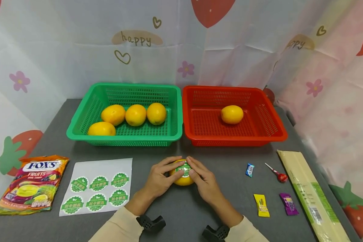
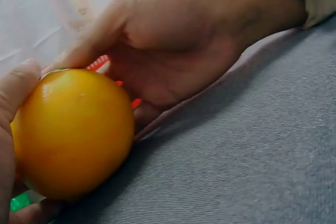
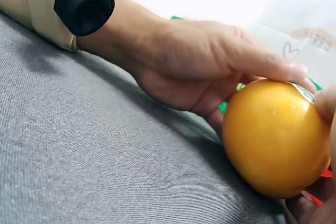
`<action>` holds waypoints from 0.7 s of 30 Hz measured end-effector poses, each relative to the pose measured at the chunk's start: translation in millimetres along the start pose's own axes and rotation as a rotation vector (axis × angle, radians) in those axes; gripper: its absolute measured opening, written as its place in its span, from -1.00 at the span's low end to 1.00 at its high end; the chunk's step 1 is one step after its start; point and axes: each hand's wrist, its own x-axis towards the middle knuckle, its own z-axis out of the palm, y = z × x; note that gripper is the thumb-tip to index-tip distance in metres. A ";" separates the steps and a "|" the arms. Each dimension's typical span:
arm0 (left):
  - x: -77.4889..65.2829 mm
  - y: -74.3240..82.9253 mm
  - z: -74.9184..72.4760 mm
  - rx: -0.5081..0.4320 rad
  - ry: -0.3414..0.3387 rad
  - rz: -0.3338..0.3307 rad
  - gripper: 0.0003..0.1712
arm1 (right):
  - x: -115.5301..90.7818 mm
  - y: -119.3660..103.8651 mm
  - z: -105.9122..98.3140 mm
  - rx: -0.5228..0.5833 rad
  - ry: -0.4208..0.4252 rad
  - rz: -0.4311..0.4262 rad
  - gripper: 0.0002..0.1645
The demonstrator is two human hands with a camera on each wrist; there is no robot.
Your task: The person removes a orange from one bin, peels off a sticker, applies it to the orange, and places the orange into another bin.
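Note:
An orange [image 1: 184, 182] rests on the grey table in front of the baskets, with a round green-and-white sticker [image 1: 185, 170] on its top. My left hand [image 1: 159, 177] grips it from the left, the thumb lying on the sticker. From the right, my right hand [image 1: 208, 185] holds the same fruit, its thumb and fingertips at the sticker's edge. The left wrist view shows the smooth side of the orange [image 2: 76, 135] between both hands. Part of the sticker [image 3: 304, 93] shows under the fingertips in the right wrist view.
Several oranges lie in a green basket [image 1: 124, 138]; one is in the red basket [image 1: 239, 138]. A sticker sheet [image 1: 103, 165] and a candy bag [image 1: 33, 188] lie left. At right are a lollipop [image 1: 282, 177], small wrapped candies [image 1: 261, 205] and a long beige package [image 1: 313, 195].

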 end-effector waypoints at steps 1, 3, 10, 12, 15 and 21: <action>0.0 -0.5 -1.1 -0.001 -0.008 -0.011 -0.62 | 0.0 2.0 -0.6 0.027 0.004 0.034 -0.54; -0.3 -1.4 -2.9 -0.025 -0.018 -0.036 -0.63 | 0.2 4.3 -1.9 0.073 0.023 0.097 -0.56; -0.9 -2.1 -4.4 -0.059 -0.021 -0.081 -0.63 | -0.1 3.8 -3.3 0.120 0.080 0.214 -0.60; -1.0 -1.4 -4.2 -0.064 -0.025 -0.095 -0.63 | -0.1 1.9 -2.4 0.124 0.088 0.248 -0.59; -1.0 0.0 -4.3 -0.059 -0.032 -0.109 -0.61 | 1.2 0.7 -0.2 0.141 0.112 0.295 -0.59; -0.6 2.4 -3.7 -0.078 -0.053 -0.122 -0.57 | 4.5 -4.4 -4.7 0.217 0.190 0.379 -0.66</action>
